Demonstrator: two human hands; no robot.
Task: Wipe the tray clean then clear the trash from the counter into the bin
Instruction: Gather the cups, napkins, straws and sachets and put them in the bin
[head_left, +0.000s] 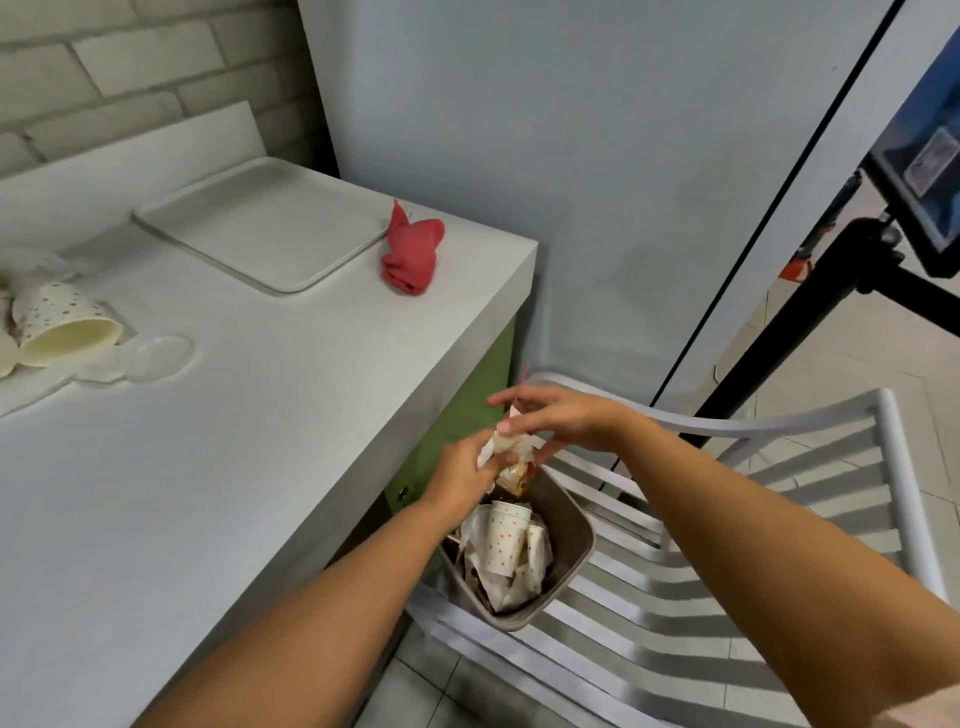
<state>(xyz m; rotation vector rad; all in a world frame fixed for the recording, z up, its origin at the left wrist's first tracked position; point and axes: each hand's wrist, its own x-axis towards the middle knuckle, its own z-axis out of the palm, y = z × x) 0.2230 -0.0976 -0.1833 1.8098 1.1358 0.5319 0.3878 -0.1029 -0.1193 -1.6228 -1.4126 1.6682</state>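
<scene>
**Insp:** Status of hands?

**Asst:** Both over the bin (586, 551), just off the counter's (260, 441) near-right edge. L hand (462, 470) has its fingers curled round a trash wad (511, 457): crumpled white paper w/ an orange-brown wrapper hanging below. R hand (561, 423) comes in from the right and pinches the wad's top between fingers and thumb. Its upper finger is stretched out straight. A thin red stick (522, 384) pokes up past the R fingers.

**Insp:** Wad vs. bin?

**Asst:** Wad is above the bin's far end. Can't tell if the wrapper's lower tip touches the rim.

**Insp:** Bin location and contents?

**Asst:** Grey-brown, rectangular, on the seat of a white slatted chair (727, 571), close beside the counter's green side. Holds spotted cups (506, 535) and crumpled paper.

**Insp:** Tray?

**Asst:** Tray (260, 228) lies flat on the counter, far side, near the brick wall. White, looks bare. Red cloth (413, 249) is bunched just right of it, at the tray's corner. Can't tell if they touch.

**Insp:** Anything else on the counter?

**Asst:** Far left: a spotted paper cup (62, 322) on its side, mouth toward the near side. A clear lid (156, 353) lies just right of it. More pale items at the left frame edge, too cut off to ID.

**Insp:** Background?

**Asst:** Black tripod (779, 338) far right, carrying a screen.
</scene>
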